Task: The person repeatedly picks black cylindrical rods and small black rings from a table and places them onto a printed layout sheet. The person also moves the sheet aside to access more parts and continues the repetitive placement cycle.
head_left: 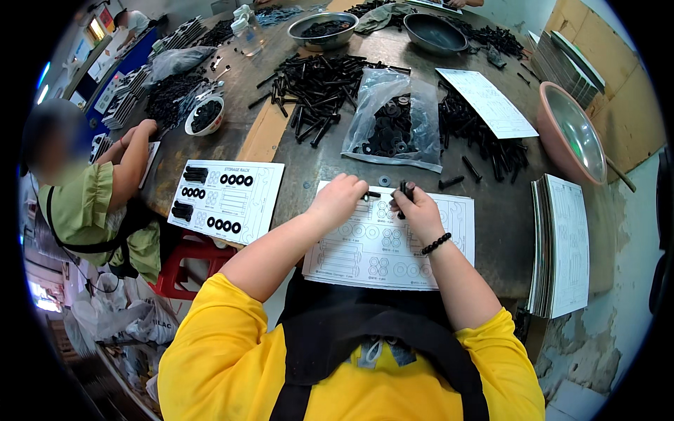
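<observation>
Both my hands are over a white printed sheet (453, 270) with outlines of bolts, nuts and washers, lying at the table's near edge. The fingers of my left hand (340, 201) are pinched on a black bolt (373, 194), which points toward my right hand. Just to the right, my right hand (419, 212) is closed around a few black bolts (404, 188) standing up between its fingers; their exact count is hidden. A loose washer (384, 181) lies beyond the sheet's far edge. Past it stands an open clear plastic bag (354, 133) of black washers.
A heap of black bolts (316, 88) lies farther back. At left is a card (263, 210) bearing black bolts and washers, near a co-worker (91, 203). Metal bowls (435, 34), a white bowl (205, 128), a pink basin (570, 133) and a sheet stack (562, 245) surround me.
</observation>
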### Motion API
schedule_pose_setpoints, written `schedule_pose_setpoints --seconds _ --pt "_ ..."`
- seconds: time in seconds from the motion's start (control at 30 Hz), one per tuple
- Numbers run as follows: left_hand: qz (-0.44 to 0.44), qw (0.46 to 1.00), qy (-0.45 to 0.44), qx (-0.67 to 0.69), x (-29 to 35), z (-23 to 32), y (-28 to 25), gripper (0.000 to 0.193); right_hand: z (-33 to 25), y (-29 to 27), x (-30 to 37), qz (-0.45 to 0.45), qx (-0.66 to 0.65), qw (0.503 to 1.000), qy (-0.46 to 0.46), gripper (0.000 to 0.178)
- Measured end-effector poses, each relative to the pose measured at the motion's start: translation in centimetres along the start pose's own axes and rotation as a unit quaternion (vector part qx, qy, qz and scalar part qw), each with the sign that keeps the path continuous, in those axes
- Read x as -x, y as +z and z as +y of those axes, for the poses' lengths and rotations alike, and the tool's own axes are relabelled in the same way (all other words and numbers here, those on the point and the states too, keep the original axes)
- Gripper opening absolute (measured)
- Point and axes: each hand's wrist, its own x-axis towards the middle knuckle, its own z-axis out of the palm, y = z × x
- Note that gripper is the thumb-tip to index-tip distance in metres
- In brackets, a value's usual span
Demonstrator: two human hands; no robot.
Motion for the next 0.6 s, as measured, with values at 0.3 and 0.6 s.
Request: schedule_pose_setpoints --seconds 0.3,0.6 --pt "-0.078 0.993 0.084 0.003 0.8 -4.2 -2.9 0.024 -1.8 3.0 0.1 -0.078 0.222 0.969 -0.079 0.018" --pt "-0.044 0.989 0.024 0.14 1.8 -4.9 -2.4 0.041 -0.2 5.6 0.7 -0.037 0.399 0.889 -0.223 0.016"
